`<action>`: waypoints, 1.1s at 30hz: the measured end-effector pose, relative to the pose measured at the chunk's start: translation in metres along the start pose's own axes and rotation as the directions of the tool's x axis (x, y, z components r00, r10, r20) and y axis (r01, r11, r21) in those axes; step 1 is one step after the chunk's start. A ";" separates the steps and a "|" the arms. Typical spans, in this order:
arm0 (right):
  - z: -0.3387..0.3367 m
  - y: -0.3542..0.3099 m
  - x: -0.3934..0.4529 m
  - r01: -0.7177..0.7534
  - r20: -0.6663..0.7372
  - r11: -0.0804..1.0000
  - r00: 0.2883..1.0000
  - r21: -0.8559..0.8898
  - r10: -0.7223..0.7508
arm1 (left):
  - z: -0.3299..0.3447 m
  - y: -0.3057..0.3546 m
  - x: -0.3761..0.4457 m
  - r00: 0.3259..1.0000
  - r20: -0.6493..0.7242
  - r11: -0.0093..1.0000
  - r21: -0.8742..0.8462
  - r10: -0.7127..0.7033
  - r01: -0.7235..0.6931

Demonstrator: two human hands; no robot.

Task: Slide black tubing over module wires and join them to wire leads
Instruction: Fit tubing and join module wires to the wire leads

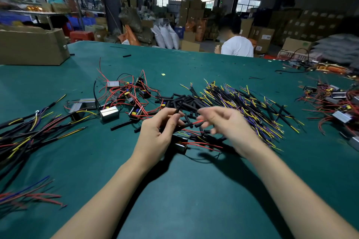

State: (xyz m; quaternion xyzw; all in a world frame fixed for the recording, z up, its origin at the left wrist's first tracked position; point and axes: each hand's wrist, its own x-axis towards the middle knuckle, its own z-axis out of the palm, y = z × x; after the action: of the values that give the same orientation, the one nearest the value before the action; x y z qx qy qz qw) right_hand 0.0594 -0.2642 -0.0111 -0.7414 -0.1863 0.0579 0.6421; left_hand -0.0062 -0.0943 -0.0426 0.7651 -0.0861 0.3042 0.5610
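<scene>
My left hand (160, 132) grips black tubing: one short piece (177, 111) sticks up past the fingers. A second piece (185, 125) points right with a red wire (198, 122) coming out of it. My right hand (225, 122) is motion-blurred, fingers loosely spread, its tips right at the red wire's end; no grip shows. A silver module (179, 145) with red wires lies on the mat under my hands. Behind them lie a heap of cut black tubing (186, 103) and a pile of yellow, purple and black wire leads (244, 103).
Loose modules with red wires (126, 95) lie at centre left, and another batch (334, 103) at the right edge. Sleeved wire bundles (29, 128) spread at the left. A cardboard box (33, 46) stands at the back left. A person in a white shirt (237, 45) sits beyond the green table (174, 190).
</scene>
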 end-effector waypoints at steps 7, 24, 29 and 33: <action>-0.056 0.021 0.042 -0.422 -0.452 0.452 0.891 -0.786 0.045 | -0.001 -0.005 0.002 0.999 -0.034 1.000 0.023 -0.002 0.003; -0.053 0.007 0.048 -0.224 -0.396 0.752 0.917 -0.620 -0.053 | 0.000 -0.008 0.003 0.984 -0.132 0.992 0.047 0.120 -0.115; -0.052 -0.009 0.041 -0.040 -0.255 0.910 0.964 -0.413 -0.074 | 0.001 -0.007 0.003 0.986 -0.121 0.993 0.052 0.110 -0.105; -0.047 -0.020 0.038 -0.021 -0.167 0.944 0.985 -0.328 -0.036 | 0.001 -0.006 0.002 0.987 -0.119 0.994 0.028 0.105 -0.103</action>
State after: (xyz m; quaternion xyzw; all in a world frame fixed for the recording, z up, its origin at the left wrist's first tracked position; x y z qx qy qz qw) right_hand 0.1058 -0.2930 0.0221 -0.8395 -0.1406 -0.0401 0.5233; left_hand -0.0020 -0.0926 -0.0464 0.7460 -0.0885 0.3795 0.5400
